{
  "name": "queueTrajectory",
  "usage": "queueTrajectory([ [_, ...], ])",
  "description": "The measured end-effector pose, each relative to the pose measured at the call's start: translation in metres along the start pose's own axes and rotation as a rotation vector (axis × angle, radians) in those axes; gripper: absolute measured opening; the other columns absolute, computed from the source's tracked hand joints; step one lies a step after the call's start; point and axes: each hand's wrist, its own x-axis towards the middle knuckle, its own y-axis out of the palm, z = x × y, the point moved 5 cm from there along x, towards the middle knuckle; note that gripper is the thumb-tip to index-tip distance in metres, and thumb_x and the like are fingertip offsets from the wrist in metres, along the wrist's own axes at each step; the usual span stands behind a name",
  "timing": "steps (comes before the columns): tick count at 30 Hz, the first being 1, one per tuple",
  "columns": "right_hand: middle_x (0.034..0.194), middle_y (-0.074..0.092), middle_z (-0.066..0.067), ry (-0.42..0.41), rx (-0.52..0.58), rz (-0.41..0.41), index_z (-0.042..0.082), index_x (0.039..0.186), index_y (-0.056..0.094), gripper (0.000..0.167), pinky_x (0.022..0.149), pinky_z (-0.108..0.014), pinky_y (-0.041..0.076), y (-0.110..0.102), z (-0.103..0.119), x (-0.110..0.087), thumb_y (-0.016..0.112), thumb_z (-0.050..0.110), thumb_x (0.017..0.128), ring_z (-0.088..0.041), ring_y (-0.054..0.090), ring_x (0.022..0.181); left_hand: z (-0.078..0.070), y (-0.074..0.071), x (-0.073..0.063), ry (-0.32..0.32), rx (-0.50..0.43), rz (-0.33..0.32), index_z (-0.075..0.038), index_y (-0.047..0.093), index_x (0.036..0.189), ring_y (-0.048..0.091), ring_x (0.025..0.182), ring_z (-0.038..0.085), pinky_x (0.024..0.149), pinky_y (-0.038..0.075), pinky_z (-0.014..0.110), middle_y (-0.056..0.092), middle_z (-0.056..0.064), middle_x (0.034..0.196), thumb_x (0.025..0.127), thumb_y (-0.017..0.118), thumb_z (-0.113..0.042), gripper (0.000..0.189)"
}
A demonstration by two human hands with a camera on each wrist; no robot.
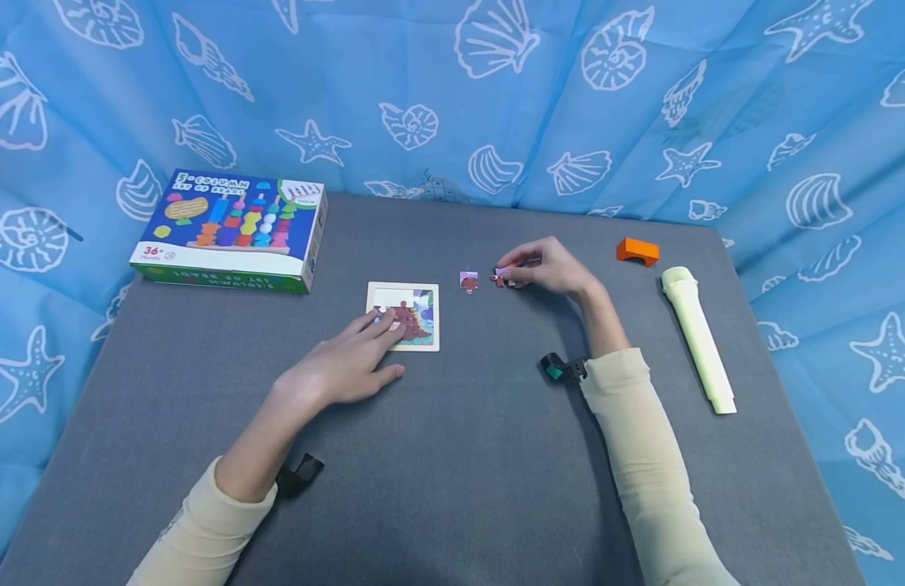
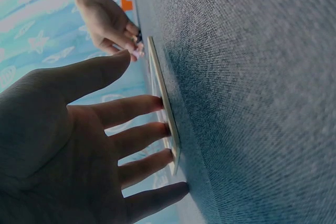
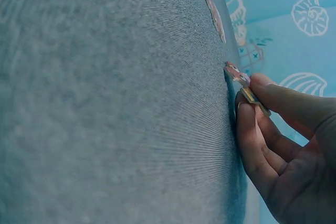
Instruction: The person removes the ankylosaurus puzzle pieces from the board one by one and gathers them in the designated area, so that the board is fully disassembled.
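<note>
A small square jigsaw puzzle in a pale wooden tray [image 1: 423, 348] lies on the grey table, showing a brown dinosaur; its upper left part is bare. My left hand [image 1: 343, 362] rests on the tray's left side, fingers stretched out, covering some of the picture. In the left wrist view, fingertips reach the tray's edge [image 2: 167, 100]. To the right, my right hand [image 1: 551, 273] pinches a puzzle piece [image 3: 237, 74] between thumb and fingers, just above the cloth; a second piece seems to overlap it there. One loose puzzle piece [image 1: 469, 282] lies between tray and right hand.
A blue bead-set box [image 1: 229, 224] stands at the back left. At the right are an orange arch block [image 1: 638, 251] and a pale yellow-green tube-like object [image 1: 697, 338]. A blue shell-patterned curtain [image 1: 438, 98] hangs behind the table.
</note>
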Motion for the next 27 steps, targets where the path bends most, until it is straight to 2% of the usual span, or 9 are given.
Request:
queueTrajectory([
  [17, 0.11, 0.08, -0.025, -0.074, -0.069, -0.006, -0.003, 0.119, 0.079, 0.02, 0.077, -0.022, 0.065, 0.0031, 0.0035, 0.0016, 0.075, 0.006, 0.102, -0.015, 0.073, 0.083, 0.0013, -0.0021, 0.0004, 0.0, -0.004, 0.02, -0.015, 0.03, 0.173, 0.013, 0.172, 0.04, 0.125, 0.029, 0.08, 0.018, 0.011, 0.184, 0.113, 0.055, -0.042, 0.071],
  [24, 0.111, 0.08, -0.023, -0.053, -0.099, -0.044, -0.001, 0.118, 0.08, 0.02, 0.077, -0.022, 0.065, -0.002, 0.0037, -0.0025, 0.078, 0.008, 0.1, -0.021, 0.074, 0.086, -0.0001, -0.0044, 0.0017, 0.013, 0.033, -0.015, -0.014, 0.035, 0.171, 0.022, 0.169, 0.041, 0.125, 0.034, 0.077, 0.024, 0.013, 0.182, 0.112, 0.057, -0.041, 0.069],
  [27, 0.113, 0.08, -0.023, -0.055, -0.067, -0.045, 0.0, 0.119, 0.08, 0.02, 0.078, -0.024, 0.066, -0.0022, 0.0053, -0.0048, 0.078, 0.008, 0.1, -0.021, 0.074, 0.088, -0.0004, -0.0056, 0.003, 0.013, 0.042, -0.031, -0.014, 0.038, 0.17, 0.026, 0.168, 0.042, 0.123, 0.036, 0.077, 0.026, 0.014, 0.182, 0.112, 0.058, -0.041, 0.067],
])
